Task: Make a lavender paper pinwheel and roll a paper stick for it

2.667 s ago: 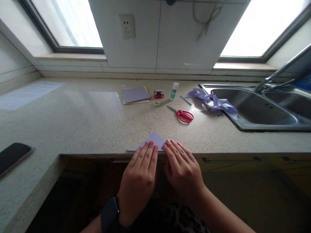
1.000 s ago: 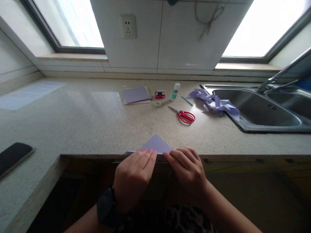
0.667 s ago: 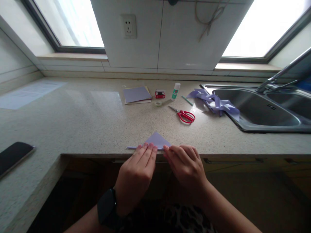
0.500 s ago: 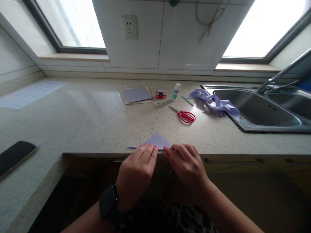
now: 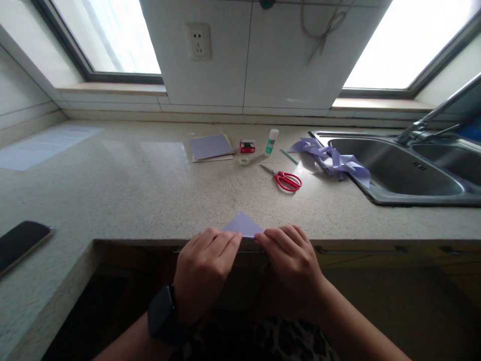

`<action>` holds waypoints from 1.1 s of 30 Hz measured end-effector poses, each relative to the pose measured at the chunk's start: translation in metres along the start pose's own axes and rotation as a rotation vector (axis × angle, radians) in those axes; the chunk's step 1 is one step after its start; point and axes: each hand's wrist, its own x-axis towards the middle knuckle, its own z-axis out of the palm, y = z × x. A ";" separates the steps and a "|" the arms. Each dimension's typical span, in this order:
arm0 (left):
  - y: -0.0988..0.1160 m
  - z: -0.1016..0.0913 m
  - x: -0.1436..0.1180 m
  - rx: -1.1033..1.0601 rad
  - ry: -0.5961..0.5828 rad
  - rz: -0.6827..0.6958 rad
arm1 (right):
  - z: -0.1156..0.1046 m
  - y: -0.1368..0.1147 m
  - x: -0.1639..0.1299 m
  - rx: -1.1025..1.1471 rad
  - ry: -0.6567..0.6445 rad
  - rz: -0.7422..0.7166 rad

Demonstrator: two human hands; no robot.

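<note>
A sheet of light purple paper (image 5: pixel 242 224) lies at the counter's front edge, showing as a triangle that points away from me. Its near edge is rolled into a thin tube, mostly covered by my fingers. My left hand (image 5: pixel 208 263) is closed on the left part of the roll, fingers pressed together. On the right part, my right hand (image 5: pixel 291 255) pinches the paper between thumb and fingers. Both thumbs are largely hidden from view. Beyond the hands lie red-handled scissors (image 5: pixel 287 180), blades pointing back left.
Farther back are stacked paper sheets (image 5: pixel 211 147), a small red box (image 5: pixel 247 146), a tape roll (image 5: pixel 244 161), an upright glue stick (image 5: pixel 271 142) and a thin green stick (image 5: pixel 289 156). Purple paper pinwheels (image 5: pixel 338 160) overlap the sink (image 5: pixel 398 170). A dark phone (image 5: pixel 24 243) lies left.
The paper has shifted slightly toward me, and less of its triangle shows. My left hand has moved a little left and now covers the tube end that stuck out before.
</note>
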 end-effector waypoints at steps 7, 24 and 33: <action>-0.002 0.002 0.002 0.038 -0.076 0.021 | 0.003 -0.001 -0.004 -0.028 0.027 0.032; -0.012 -0.008 0.007 -0.065 -0.139 -0.010 | -0.011 0.005 -0.003 0.016 -0.054 -0.049; -0.011 -0.007 0.009 -0.035 -0.156 0.015 | -0.003 0.004 -0.003 -0.053 -0.024 -0.005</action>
